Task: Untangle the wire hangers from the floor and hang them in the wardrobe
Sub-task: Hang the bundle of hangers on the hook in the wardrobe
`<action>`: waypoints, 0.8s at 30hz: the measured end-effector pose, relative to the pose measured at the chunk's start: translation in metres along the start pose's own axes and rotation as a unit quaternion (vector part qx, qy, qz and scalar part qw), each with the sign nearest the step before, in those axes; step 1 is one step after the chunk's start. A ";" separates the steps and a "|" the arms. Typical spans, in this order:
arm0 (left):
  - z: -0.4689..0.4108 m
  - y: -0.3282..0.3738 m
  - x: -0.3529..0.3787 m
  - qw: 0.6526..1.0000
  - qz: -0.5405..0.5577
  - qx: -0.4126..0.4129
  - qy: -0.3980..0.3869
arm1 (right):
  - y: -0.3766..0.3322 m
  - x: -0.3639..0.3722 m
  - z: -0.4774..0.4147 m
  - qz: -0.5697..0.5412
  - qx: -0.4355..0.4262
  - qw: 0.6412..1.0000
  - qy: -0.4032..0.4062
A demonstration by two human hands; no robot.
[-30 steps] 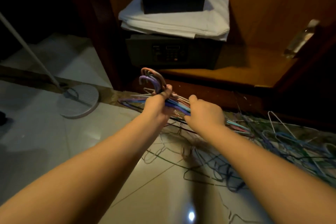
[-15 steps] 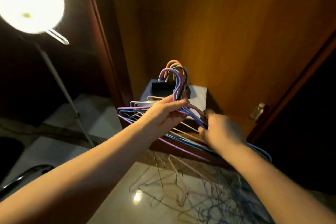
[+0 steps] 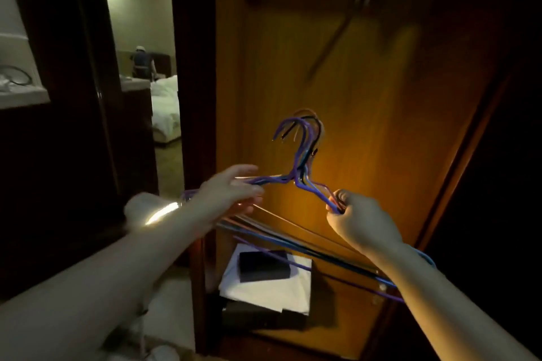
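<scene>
Wire hangers [image 3: 296,173], a bundle of several in purple, blue, black and pale shades, are held up in the air in the middle of the view, in front of the open wardrobe [image 3: 366,97] and its orange-lit wooden back panel. Their hooks are stacked together and point to 12 o'clock, curling over toward 9 o'clock. The right hand [image 3: 357,220], at 4 o'clock from the hooks, has its grip clamped on the right shoulder wires, with the fingers curled round them. The left hand [image 3: 231,193], at 8 o'clock from the hooks, meets the left shoulder wires, which run between its thumb and its fairly straight fingers; it is blurred, so I cannot tell whether that grip is closed on them. The long bottom wires slant from under the left hand toward 4 o'clock, passing beneath the right forearm. At 6 o'clock, low inside the wardrobe, a black box [image 3: 264,265] sits on a folded white cloth [image 3: 264,293], which lies on a dark safe [image 3: 249,316]. At 10 o'clock a doorway shows a white bed [image 3: 165,105] and, beyond it, a person [image 3: 142,63] seen from behind.
</scene>
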State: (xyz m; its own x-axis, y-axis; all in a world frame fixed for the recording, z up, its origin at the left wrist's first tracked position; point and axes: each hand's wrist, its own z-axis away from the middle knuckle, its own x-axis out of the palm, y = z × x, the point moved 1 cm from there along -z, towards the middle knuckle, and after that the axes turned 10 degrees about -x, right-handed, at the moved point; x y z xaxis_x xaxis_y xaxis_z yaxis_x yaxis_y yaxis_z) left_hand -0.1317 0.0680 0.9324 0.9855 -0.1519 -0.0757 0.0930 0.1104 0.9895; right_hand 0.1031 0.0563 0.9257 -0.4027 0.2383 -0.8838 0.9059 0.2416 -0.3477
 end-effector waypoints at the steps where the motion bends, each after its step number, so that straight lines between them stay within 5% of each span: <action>1: 0.004 0.012 -0.010 0.998 -0.046 0.030 0.026 | -0.004 -0.011 -0.002 -0.017 0.010 1.000 0.002; 4: 0.008 0.040 -0.032 0.966 -0.174 0.138 0.135 | -0.015 -0.032 -0.003 -0.064 0.015 0.998 0.011; 7: -0.001 0.059 -0.041 0.893 -0.330 0.219 0.214 | -0.024 -0.046 -0.003 -0.076 -0.003 0.997 0.019; 12: -0.026 0.067 -0.043 0.820 -0.527 0.185 0.125 | -0.024 -0.062 -0.006 -0.124 -0.015 0.991 0.038; 16: -0.042 0.071 -0.045 0.770 -0.587 0.193 0.161 | -0.007 -0.066 -0.012 -0.158 -0.026 0.986 0.039; 24: -0.105 0.090 -0.038 0.739 -0.617 0.244 0.116 | 0.027 -0.065 -0.051 -0.250 -0.047 0.967 0.022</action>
State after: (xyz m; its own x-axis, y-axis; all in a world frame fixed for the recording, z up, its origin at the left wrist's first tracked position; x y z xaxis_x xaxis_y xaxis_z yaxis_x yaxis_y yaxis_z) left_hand -0.1455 0.1871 1.0117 0.1966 0.3374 -0.9206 0.9348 -0.3478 0.0722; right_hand 0.1467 0.0953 0.9900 -0.7942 0.1095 -0.5978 0.5817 0.4216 -0.6956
